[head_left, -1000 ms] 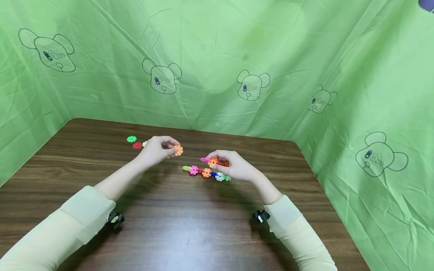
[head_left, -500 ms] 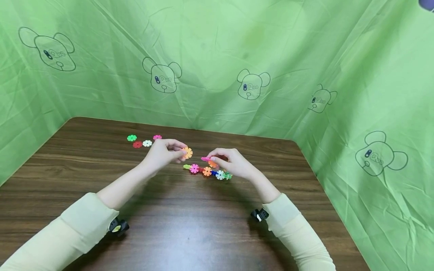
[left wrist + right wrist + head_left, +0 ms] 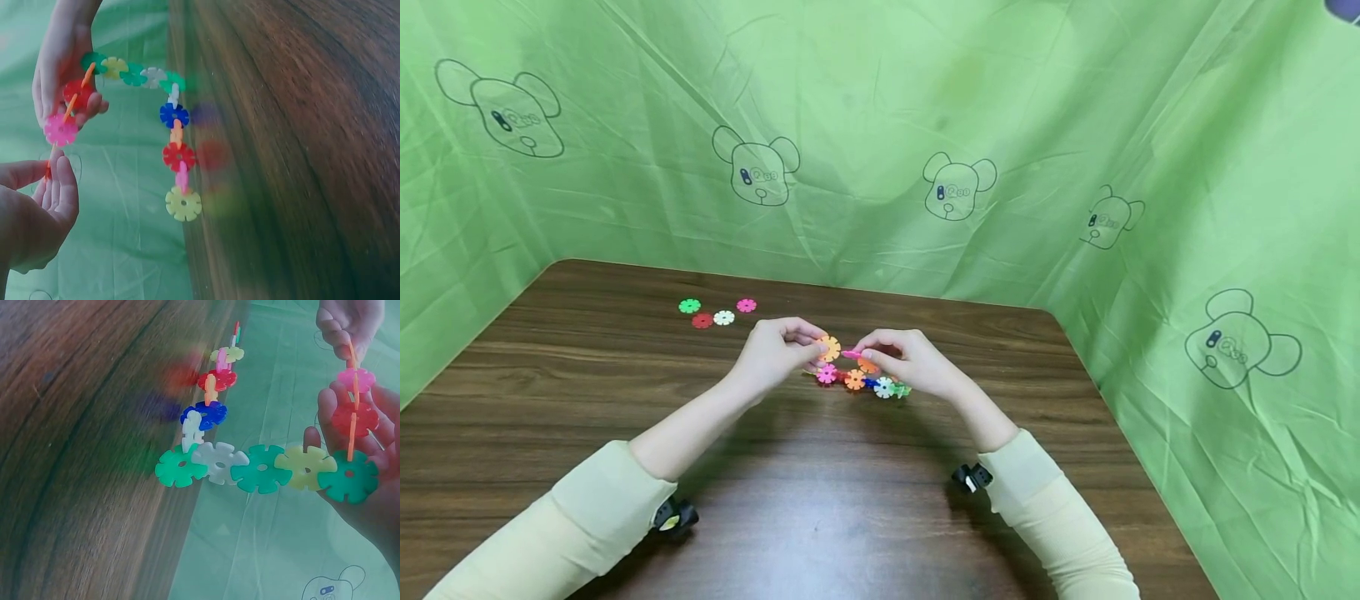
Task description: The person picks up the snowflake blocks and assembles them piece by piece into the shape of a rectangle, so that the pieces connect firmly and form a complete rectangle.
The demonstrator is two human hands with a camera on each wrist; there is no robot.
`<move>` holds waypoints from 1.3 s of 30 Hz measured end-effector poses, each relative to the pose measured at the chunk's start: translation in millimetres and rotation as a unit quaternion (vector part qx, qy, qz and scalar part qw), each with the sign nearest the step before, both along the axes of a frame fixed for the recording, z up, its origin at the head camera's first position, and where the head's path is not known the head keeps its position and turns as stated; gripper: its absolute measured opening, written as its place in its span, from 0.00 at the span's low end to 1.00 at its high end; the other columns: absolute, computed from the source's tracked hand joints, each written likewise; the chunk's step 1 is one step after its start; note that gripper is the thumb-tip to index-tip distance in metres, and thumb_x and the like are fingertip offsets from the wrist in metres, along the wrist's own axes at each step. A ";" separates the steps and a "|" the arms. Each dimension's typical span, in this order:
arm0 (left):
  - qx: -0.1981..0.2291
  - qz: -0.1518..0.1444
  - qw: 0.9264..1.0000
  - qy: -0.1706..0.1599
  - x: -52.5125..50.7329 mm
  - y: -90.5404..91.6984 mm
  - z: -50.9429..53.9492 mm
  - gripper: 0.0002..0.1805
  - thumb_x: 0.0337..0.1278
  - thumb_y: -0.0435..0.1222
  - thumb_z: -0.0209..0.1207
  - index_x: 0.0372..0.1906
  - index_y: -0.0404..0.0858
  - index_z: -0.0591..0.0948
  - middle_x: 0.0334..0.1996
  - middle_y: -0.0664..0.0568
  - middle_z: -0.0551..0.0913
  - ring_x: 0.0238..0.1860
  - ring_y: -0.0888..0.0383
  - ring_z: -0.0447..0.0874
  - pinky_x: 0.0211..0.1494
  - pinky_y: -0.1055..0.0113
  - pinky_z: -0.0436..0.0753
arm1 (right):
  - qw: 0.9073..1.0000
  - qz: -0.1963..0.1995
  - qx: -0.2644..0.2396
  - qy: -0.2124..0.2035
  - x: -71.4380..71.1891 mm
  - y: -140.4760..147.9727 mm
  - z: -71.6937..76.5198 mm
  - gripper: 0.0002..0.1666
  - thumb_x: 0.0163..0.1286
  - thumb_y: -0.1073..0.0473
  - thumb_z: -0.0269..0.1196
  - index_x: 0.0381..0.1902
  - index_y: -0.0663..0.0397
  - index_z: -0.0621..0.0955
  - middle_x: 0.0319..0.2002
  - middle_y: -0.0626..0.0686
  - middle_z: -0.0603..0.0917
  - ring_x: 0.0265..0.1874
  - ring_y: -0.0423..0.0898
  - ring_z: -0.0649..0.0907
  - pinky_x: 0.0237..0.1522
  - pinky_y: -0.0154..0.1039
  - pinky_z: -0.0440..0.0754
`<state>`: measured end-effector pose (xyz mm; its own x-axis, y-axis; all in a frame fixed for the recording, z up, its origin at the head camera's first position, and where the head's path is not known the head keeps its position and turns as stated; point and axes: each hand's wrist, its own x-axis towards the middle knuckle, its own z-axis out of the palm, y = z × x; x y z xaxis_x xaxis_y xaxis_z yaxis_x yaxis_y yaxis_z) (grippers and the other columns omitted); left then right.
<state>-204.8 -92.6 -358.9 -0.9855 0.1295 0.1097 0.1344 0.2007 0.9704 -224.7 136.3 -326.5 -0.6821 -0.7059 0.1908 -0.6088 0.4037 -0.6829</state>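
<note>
My left hand [image 3: 775,354] pinches an orange notched snowflake disc [image 3: 830,348] by its edge. Opposite it, my right hand [image 3: 910,362] holds the end of a chain of interlocking snowflake discs [image 3: 855,380], its fingers at a pink disc [image 3: 60,130]. In the wrist views the orange disc is edge-on and meets that pink disc; whether their slots are joined I cannot tell. From the right hand the chain bends round through a green disc [image 3: 261,469] and a blue disc [image 3: 204,415] to a pale yellow disc [image 3: 183,204] at the other end.
Loose discs lie at the back left of the wooden table [image 3: 820,500]: green [image 3: 689,306], red [image 3: 702,321], white [image 3: 724,317] and pink [image 3: 747,306]. Green cloth [image 3: 865,100] hangs behind the table and along its sides.
My left hand has moved right with the orange disc, up to the chain's pink end, uncovering the loose white and pink discs. The right hand has barely moved.
</note>
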 end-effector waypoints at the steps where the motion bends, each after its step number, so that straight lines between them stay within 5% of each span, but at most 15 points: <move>1: 0.000 0.001 1.000 0.002 0.7 1.1 0.4 0.11 0.52 0.27 0.62 0.42 0.28 0.82 0.31 0.39 0.85 0.27 0.50 0.86 0.35 0.58 0.85 | 1.000 0.000 -0.001 0.002 -1.9 0.3 -2.9 0.09 0.70 0.63 0.56 0.42 0.59 0.82 0.27 0.57 0.81 0.20 0.36 0.73 0.25 0.32 0.74; 7: 0.002 0.001 1.000 0.001 1.8 5.8 -0.6 0.10 0.52 0.27 0.62 0.41 0.28 0.82 0.31 0.40 0.85 0.29 0.45 0.86 0.34 0.62 0.85 | 1.000 -0.005 -0.010 0.004 -17.2 3.7 -24.7 0.08 0.69 0.59 0.58 0.41 0.52 0.83 0.33 0.47 0.84 0.24 0.37 0.75 0.28 0.39 0.77; 13: 0.006 0.011 1.000 -0.001 1.4 7.9 -2.4 0.10 0.51 0.25 0.62 0.40 0.28 0.82 0.30 0.40 0.85 0.27 0.50 0.86 0.34 0.63 0.85 | 1.000 0.001 -0.019 0.011 -21.1 4.1 -28.6 0.08 0.69 0.55 0.58 0.40 0.45 0.84 0.33 0.42 0.84 0.22 0.37 0.74 0.25 0.33 0.75; 25: 0.014 0.016 1.000 0.006 1.7 10.1 -2.8 0.10 0.51 0.24 0.63 0.40 0.26 0.83 0.30 0.38 0.85 0.26 0.51 0.85 0.32 0.64 0.85 | 0.999 0.005 -0.031 0.036 -19.5 3.7 -28.7 0.10 0.69 0.57 0.58 0.42 0.50 0.85 0.31 0.45 0.85 0.18 0.36 0.71 0.25 0.31 0.74; 39: 0.013 0.022 0.999 0.023 5.6 14.5 -7.4 0.09 0.51 0.24 0.63 0.39 0.27 0.83 0.33 0.37 0.86 0.24 0.63 0.82 0.30 0.72 0.82 | 0.998 0.006 -0.025 0.058 -19.1 1.6 -32.4 0.09 0.67 0.59 0.60 0.40 0.53 0.86 0.36 0.47 0.87 0.30 0.35 0.80 0.35 0.31 0.81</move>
